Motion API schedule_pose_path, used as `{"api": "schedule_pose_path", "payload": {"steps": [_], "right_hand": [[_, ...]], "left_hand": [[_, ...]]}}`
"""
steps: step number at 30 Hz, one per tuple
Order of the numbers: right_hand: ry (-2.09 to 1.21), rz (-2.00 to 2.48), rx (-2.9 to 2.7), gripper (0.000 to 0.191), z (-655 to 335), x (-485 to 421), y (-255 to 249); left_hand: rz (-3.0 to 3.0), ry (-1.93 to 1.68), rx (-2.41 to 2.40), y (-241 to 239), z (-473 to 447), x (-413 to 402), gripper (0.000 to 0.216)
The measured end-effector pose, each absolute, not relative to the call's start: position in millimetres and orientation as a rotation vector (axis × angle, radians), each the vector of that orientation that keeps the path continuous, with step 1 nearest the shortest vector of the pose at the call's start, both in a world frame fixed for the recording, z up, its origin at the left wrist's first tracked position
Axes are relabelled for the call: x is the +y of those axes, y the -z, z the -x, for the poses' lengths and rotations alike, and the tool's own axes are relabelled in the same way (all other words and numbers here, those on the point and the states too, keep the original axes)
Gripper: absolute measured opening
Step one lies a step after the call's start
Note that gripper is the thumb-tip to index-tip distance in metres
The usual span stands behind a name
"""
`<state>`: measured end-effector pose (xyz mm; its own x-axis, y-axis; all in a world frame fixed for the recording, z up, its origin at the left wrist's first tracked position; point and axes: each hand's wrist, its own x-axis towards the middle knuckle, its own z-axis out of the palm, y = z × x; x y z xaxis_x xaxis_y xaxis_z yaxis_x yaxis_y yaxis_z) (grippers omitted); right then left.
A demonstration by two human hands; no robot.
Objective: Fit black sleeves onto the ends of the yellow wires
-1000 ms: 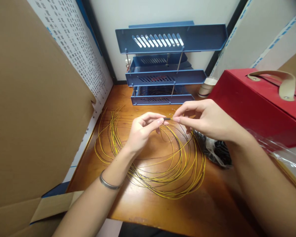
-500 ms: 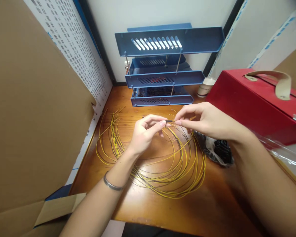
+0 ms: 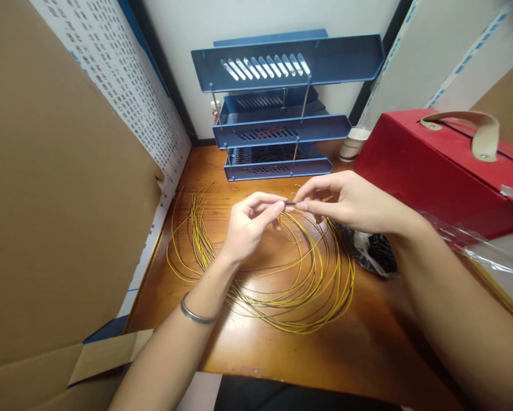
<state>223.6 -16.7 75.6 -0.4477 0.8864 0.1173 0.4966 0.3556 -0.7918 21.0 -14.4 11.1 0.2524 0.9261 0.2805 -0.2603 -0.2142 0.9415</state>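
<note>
My left hand (image 3: 248, 225) and my right hand (image 3: 346, 202) meet above the wooden desk (image 3: 325, 354). Between their pinched fingertips runs a short black tube (image 3: 289, 203) on the end of a thin yellow wire. The left thumb and forefinger pinch the tube's left end. The right thumb and forefinger pinch its right end, where the wire enters. Below the hands, several thin yellow wires (image 3: 282, 285) lie in loose loops on the desk. A metal bangle (image 3: 195, 315) sits on my left wrist.
A blue three-tier letter tray (image 3: 282, 114) stands at the back of the desk. A red box with a tan handle (image 3: 445, 165) is at the right, a clear bag of black parts (image 3: 374, 251) beside it. Cardboard sheets (image 3: 55, 200) wall the left side. A paper cup (image 3: 351, 142) stands behind.
Both hands stay pinched on the black tube and wire end, with only small finger shifts. The view has tilted slightly, so everything sits a little lower and to the left.
</note>
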Motion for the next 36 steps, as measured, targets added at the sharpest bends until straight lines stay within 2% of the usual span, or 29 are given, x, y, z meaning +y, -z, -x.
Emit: {"api": "schedule_pose_path", "payload": {"steps": [26, 36], "right_hand": [[-0.960, 1.214, -2.139, 0.019, -229.2, -17.0, -79.5], [-0.928, 1.243, -2.166, 0.025, -228.4, -17.7, -82.1]], "left_hand": [[-1.347, -1.236, 0.709, -10.3, -25.9, -16.9, 0.024], [-1.349, -1.220, 0.729, -10.7, -26.2, -17.5, 0.022]]}}
